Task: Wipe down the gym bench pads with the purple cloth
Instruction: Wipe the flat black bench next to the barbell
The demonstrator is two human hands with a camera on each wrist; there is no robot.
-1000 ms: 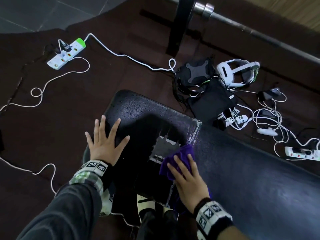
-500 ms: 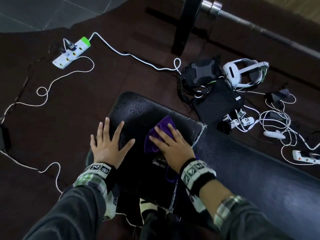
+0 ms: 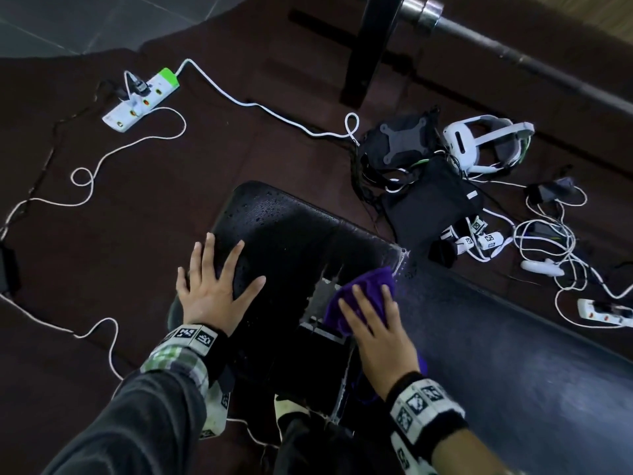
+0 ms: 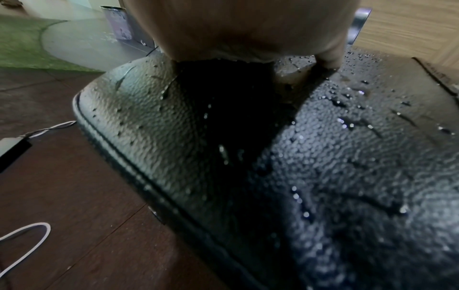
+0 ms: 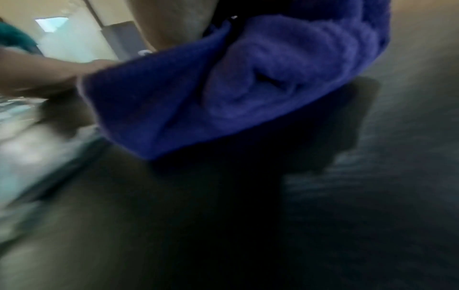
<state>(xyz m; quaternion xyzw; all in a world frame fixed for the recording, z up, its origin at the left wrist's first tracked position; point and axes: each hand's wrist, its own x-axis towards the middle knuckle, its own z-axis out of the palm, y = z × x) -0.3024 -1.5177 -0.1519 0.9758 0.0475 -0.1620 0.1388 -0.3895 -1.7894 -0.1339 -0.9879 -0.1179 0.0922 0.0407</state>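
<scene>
The black seat pad [image 3: 291, 228] is beaded with water drops, which also show close up in the left wrist view on the seat pad [image 4: 323, 157]. My left hand [image 3: 212, 286] lies flat on its left edge, fingers spread. The purple cloth [image 3: 363, 286] sits bunched at the gap between the seat pad and the long back pad [image 3: 513, 371]. My right hand [image 3: 376, 323] presses on the cloth with straight fingers. The right wrist view is blurred; it shows the cloth [image 5: 248, 88] folded under the palm.
A metal bracket [image 3: 322, 299] shows in the gap between the pads. On the brown floor lie a white power strip [image 3: 142, 99], looping white cables, a black bag [image 3: 431, 204], a white headset [image 3: 486, 142] and a second power strip [image 3: 603, 311]. A barbell [image 3: 513, 53] crosses the back.
My right hand swept the cloth left onto the seat pad, then back right to the gap by the long pad. The left hand stayed flat on the seat pad.
</scene>
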